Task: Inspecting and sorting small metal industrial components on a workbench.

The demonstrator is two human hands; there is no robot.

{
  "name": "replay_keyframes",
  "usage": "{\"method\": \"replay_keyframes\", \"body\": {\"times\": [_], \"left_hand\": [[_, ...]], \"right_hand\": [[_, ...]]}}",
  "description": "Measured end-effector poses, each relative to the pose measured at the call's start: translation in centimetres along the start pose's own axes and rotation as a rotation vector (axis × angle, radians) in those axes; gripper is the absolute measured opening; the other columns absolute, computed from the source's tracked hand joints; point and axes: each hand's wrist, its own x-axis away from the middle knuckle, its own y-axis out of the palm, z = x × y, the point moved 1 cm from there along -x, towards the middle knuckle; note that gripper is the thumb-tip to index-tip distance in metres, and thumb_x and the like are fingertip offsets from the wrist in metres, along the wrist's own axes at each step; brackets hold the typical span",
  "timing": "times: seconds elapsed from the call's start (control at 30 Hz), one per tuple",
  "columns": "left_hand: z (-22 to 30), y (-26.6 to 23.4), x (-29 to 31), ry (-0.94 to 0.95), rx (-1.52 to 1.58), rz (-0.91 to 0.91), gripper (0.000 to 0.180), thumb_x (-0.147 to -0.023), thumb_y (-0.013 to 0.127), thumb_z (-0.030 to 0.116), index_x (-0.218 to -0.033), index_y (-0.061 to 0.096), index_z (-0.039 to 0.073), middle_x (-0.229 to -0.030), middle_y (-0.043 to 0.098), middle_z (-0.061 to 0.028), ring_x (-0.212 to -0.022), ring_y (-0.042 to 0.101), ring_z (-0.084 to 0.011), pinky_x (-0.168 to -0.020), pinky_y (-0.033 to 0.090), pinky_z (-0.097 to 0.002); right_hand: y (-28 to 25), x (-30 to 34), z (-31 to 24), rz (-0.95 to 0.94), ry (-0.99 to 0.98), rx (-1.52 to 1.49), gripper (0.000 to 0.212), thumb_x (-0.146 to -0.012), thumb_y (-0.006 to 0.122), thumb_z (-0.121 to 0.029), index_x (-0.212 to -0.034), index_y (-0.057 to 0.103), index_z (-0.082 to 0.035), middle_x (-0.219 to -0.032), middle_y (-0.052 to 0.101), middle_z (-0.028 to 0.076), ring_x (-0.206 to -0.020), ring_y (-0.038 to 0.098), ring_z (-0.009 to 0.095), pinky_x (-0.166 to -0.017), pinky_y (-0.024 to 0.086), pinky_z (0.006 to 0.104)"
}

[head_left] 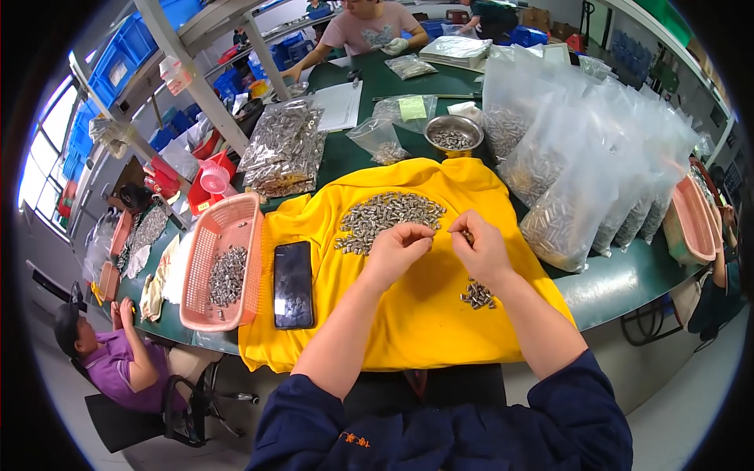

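Note:
Small silvery metal cylinders lie in a broad pile (391, 217) on a yellow cloth (440, 334). My left hand (399, 251) hovers at the pile's near right edge, thumb and fingers pinched together; what they hold, if anything, is too small to make out. A few centimetres to its right, my right hand (483, 253) is curled closed, with metal cylinders (468, 235) showing between its fingers. A smaller heap of cylinders (477, 295) rests on the cloth just below my right hand. The fingertips of both hands point toward each other without touching.
A black phone (293, 284) lies left of my forearms, beside a pink basket (250, 271) partly filled with cylinders. Bulging plastic bags (554, 224) crowd the right side. Behind the cloth are a metal bowl (453, 135) and stacked bags (284, 145). Other people sit across and at left.

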Motion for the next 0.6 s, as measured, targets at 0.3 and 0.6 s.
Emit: {"method": "replay_keyframes", "body": {"times": [0.3, 0.6], "left_hand": [[0.0, -0.8, 0.0, 0.019, 0.237, -0.058, 0.014, -0.074, 0.058, 0.001, -0.088, 0.057, 0.001, -0.077, 0.058, -0.0031, -0.069, 0.055, -0.0097, -0.065, 0.044, -0.0207], [0.1, -0.3, -0.2, -0.022, 0.286, -0.116, 0.014, -0.075, 0.058, 0.001, -0.088, 0.058, 0.000, -0.079, 0.060, -0.0053, -0.071, 0.058, -0.0119, -0.068, 0.046, -0.0227]], "right_hand": [[0.0, -0.4, 0.6, -0.117, 0.115, -0.206, 0.003, -0.076, 0.048, -0.006, -0.077, 0.049, -0.003, -0.063, 0.047, -0.001, -0.056, 0.041, 0.007, -0.050, 0.035, 0.0213], [-0.2, -0.4, 0.9, -0.276, 0.197, -0.335, 0.006, -0.075, 0.041, -0.001, -0.078, 0.043, -0.006, -0.066, 0.039, -0.003, -0.057, 0.035, 0.004, -0.050, 0.030, 0.0174]]}}
